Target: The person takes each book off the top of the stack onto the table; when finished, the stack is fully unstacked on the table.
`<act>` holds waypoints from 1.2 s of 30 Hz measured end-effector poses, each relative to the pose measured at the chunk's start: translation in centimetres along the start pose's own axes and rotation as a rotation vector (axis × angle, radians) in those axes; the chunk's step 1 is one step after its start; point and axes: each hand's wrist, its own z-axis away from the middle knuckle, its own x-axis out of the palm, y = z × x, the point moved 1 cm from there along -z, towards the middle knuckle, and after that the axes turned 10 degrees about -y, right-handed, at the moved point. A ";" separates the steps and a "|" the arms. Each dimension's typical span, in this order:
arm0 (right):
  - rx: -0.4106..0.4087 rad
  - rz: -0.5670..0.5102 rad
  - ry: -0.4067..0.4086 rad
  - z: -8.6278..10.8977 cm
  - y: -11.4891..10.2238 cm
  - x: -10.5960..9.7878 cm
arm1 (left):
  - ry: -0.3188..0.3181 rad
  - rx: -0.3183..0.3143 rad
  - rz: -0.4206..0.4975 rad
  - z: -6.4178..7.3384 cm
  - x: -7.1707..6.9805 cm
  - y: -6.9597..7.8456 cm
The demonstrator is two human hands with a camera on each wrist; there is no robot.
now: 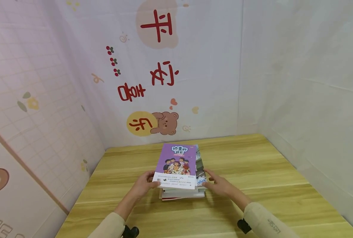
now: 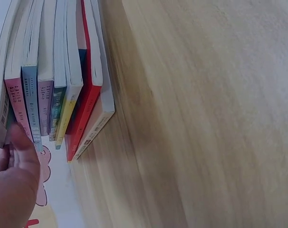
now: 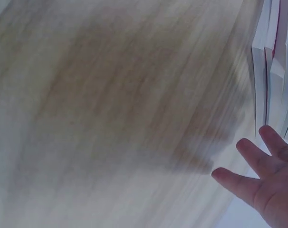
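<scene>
A stack of several books (image 1: 182, 195) lies on the table, topped by a purple children's book (image 1: 176, 158) with a white lower band. That top book sits shifted to the left, baring a strip of a book with a grey-green picture cover (image 1: 199, 167). My left hand (image 1: 145, 183) pinches the purple book at its near left corner, thumb on the cover and fingers beneath. In the left wrist view, spines show below it, among them a pink spine (image 2: 19, 107) and a red spine (image 2: 84, 118). My right hand (image 1: 222, 186) is beside the stack's right side, fingers spread.
The wood-grain table (image 1: 248, 158) extends around the stack on all sides. White fabric walls (image 1: 212, 82) with printed bears and red characters stand behind and at both sides. Black wrist devices (image 1: 244, 226) sit under both cream sleeves (image 1: 262, 218).
</scene>
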 end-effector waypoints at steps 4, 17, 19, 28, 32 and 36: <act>-0.003 -0.026 -0.017 0.2 0.1 -0.1 | -0.017 0.024 0.074 0.1 0.2 0.0; -0.001 -0.012 -0.015 0.3 0.2 -0.1 | 0.097 0.038 0.363 0.2 0.3 -0.7; -0.002 -0.004 -0.015 0.3 0.2 0.0 | 0.115 0.047 0.383 0.2 0.0 -0.8; -0.003 -0.005 -0.021 0.2 0.4 -0.1 | 0.157 0.065 0.447 0.6 -1.3 -1.0; 0.003 -0.003 -0.027 0.3 0.5 -0.1 | 0.182 0.068 0.464 0.7 -2.4 -1.0; 0.014 0.017 -0.022 0.2 0.5 -0.2 | 0.218 0.074 0.489 0.8 -3.7 -0.6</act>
